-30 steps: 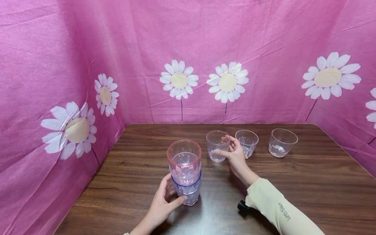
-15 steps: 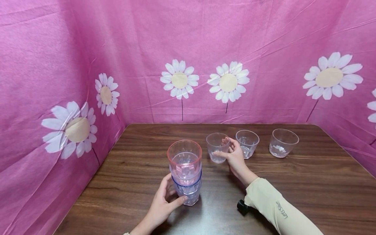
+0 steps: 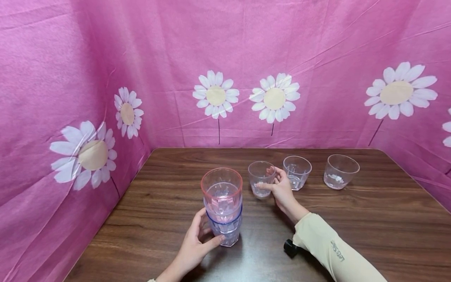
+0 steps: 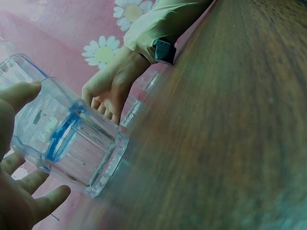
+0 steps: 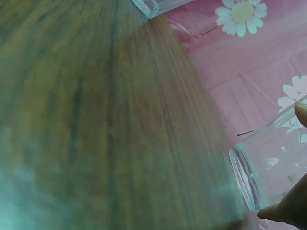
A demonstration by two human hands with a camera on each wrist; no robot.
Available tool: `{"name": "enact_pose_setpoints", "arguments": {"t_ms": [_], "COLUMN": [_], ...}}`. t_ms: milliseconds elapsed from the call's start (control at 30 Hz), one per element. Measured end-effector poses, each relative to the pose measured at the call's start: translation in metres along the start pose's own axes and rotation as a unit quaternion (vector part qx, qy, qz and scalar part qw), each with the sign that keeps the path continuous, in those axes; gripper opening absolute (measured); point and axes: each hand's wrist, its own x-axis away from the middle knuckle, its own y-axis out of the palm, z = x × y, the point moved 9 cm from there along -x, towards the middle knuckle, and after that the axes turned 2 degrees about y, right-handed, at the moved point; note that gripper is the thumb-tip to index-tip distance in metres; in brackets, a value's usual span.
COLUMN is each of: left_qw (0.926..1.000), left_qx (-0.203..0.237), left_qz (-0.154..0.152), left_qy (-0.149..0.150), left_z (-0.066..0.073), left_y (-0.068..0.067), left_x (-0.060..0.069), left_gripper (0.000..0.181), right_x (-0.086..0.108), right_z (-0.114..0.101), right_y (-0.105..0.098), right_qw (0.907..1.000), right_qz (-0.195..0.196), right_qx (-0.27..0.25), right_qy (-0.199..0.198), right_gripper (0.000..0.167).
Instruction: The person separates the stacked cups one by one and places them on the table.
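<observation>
A stack of nested clear cups (image 3: pixel 222 207), with a red rim on top and a blue rim lower down, stands upright near the table's front. My left hand (image 3: pixel 196 241) curls its fingers and thumb round the lower part of this stack. Farther back, my right hand (image 3: pixel 283 192) holds a clear cup (image 3: pixel 258 176) by its right side, thumb in front. In the right wrist view, that cup (image 5: pixel 273 165) is between the thumb and a finger. The left wrist view has the stacked cups (image 4: pixel 72 134) beside the left fingers.
Two more clear cups stand at the back right, one (image 3: pixel 297 172) just behind my right hand and another (image 3: pixel 341 172) farther right. A black wrist device (image 3: pixel 291 248) is at the right sleeve. Pink flowered cloth (image 3: pixel 243 39) hangs around the wooden table (image 3: pixel 158 196).
My right hand and its cup have come slightly toward the front of the table. The left hand and the stack have stayed in place.
</observation>
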Motion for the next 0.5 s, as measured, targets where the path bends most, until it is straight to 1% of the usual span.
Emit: {"name": "enact_pose_setpoints", "arguments": {"t_ms": [167,400,500], "left_qw": [1.0,0.9999,0.9999], "left_qx": [0.002,0.005,0.003], "left_qz": [-0.001,-0.006,-0.006], "left_qy": [0.004,0.013,0.011], "left_z": [0.001,0.002,0.002], "left_y": [0.0,0.001,0.001], "left_x": [0.0,-0.001,-0.001], "left_gripper": [0.071,0.071,0.071], "right_x": [-0.004,-0.009,-0.011], "right_z": [0.001,0.001,0.002], "right_y": [0.003,0.006,0.006], "right_qw": [0.9999,0.9998,0.9998], "right_qz": [-0.012,-0.014,-0.016], "right_qx": [0.0,-0.003,-0.004], "right_qy": [0.003,0.012,0.014], "right_gripper": [0.083,0.084,0.084]}}
